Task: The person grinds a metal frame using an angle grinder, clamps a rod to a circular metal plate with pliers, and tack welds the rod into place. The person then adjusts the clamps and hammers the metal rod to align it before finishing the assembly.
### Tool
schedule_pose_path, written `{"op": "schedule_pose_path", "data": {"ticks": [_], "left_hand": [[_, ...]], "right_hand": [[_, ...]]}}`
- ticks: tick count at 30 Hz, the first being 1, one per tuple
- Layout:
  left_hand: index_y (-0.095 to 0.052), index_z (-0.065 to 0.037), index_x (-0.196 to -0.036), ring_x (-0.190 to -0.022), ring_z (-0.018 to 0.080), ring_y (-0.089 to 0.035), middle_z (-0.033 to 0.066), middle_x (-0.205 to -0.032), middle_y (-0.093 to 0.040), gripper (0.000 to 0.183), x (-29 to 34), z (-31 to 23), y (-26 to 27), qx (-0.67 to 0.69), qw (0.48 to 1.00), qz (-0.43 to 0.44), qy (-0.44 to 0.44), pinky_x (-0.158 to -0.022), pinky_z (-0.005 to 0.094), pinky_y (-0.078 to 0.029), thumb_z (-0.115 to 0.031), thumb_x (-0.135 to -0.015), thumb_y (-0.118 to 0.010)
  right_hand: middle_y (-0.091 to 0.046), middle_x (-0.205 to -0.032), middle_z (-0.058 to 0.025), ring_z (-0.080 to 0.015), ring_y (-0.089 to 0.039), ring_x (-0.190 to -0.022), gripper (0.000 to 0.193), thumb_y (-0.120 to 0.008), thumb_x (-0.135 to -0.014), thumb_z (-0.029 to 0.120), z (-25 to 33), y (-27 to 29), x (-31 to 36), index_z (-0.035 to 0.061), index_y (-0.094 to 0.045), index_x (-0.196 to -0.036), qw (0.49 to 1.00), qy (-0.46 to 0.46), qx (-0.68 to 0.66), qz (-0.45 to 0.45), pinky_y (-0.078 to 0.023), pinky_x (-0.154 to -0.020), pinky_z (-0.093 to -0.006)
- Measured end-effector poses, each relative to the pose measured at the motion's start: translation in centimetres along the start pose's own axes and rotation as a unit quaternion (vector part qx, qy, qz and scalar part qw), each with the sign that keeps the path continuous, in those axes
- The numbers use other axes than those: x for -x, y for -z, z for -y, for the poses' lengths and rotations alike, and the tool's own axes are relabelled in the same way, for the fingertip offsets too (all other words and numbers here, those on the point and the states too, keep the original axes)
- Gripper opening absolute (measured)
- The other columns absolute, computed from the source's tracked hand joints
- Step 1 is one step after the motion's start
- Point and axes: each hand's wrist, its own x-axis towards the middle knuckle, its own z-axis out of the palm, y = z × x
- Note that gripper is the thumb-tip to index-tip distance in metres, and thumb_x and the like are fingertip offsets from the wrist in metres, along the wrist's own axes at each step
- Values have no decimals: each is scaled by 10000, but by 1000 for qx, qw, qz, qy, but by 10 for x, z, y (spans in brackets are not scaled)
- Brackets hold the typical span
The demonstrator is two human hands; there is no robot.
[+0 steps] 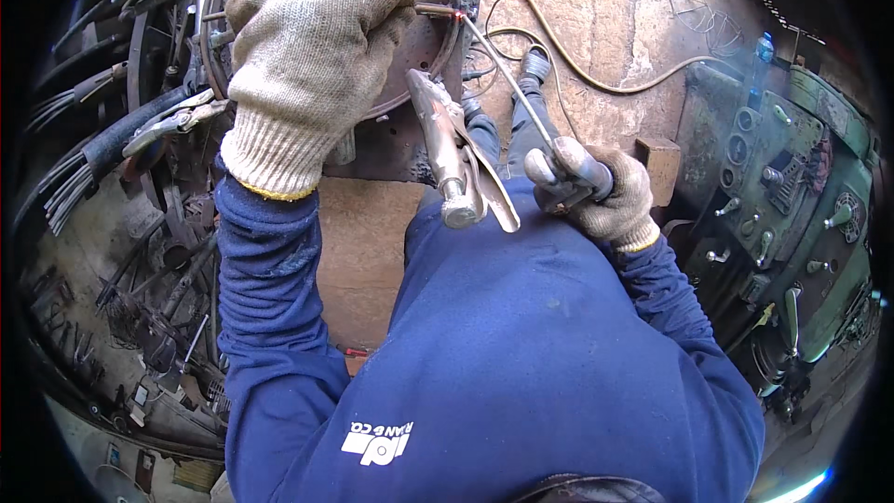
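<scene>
— Entry one, left hand?
— Left hand (317, 51), in an off-white knitted glove with yellow cuff edging. Fingers curled tight over a thin brown metal rod (436, 9), which shows at both sides of the glove.
— Location of rod?
— Across a round, rust-brown metal ring (455, 37), lying on a dark, stained metal plate (382, 151). The rod's right end meets the ring's right side, at a small red glowing spot (459, 16).
— Entry two, right hand?
— Right hand (610, 194), similar glove, soiled grey about the fingertips. Fingers clenched on the lower end of a long, slim grey rod (510, 79), its tip at the glowing spot. Whether a holder sits inside the grip, I cannot tell.
— Between the hands?
— One grey metal clamp-like tool (438, 126), tilted, at the plate's near edge; neither hand touches it.
— Surroundings?
— Left: grey metal locking pliers (182, 121), near the ring. Beyond the plate, right: a tan hose (596, 84), curving over the floor. Far right: a worn green machine (708, 144) with knobs and levers, a clear blue-capped plastic bottle (762, 61) standing at its top.
</scene>
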Motion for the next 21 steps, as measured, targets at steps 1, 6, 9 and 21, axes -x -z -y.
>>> {"op": "schedule_pose_path", "data": {"ticks": [1, 6, 9, 21], "left_hand": [[-778, -95, -981, -1067, 323, -687, 93, -1003, -753, 178, 0, 0, 0, -2, 1000, -1, -1, -959, 449, -531, -172, -820, -777], [-772, -87, -999, -1060, 318, -687, 99, -1011, -748, 191, 4, 6, -10, 50, 998, 0, 32, -945, 439, -533, -171, -828, -767], [-763, -82, -996, -1050, 320, -687, 103, -1001, -742, 183, 0, 2, -1, 52, 998, -3, 25, -927, 431, -537, -160, -831, -765], [-757, -108, -944, -1069, 299, -690, 59, -993, -748, 157, -2, 3, -2, 25, 1000, 7, 4, -910, 424, -543, -126, -790, -783]], "right_hand": [[-754, -976, -131, -163, -730, -867, 399, -842, -842, 48, -1, 0, 1, -13, -662, -1192, 1000, -7, -1, 4, -593, -751, -311], [-680, -966, -120, -167, -687, -861, 346, -805, -862, 69, 0, -1, -1, -1, -633, -1154, 999, -25, -15, 16, -566, -746, -315], [-610, -918, -93, -164, -640, -822, 308, -788, -866, 112, 8, 0, -3, 16, -608, -1097, 999, -26, -29, 17, -538, -734, -317], [-400, -747, 15, -142, -496, -698, 265, -726, -889, 246, 52, 3, -27, 69, -529, -890, 929, -249, -270, 47, -453, -696, -322]]}}
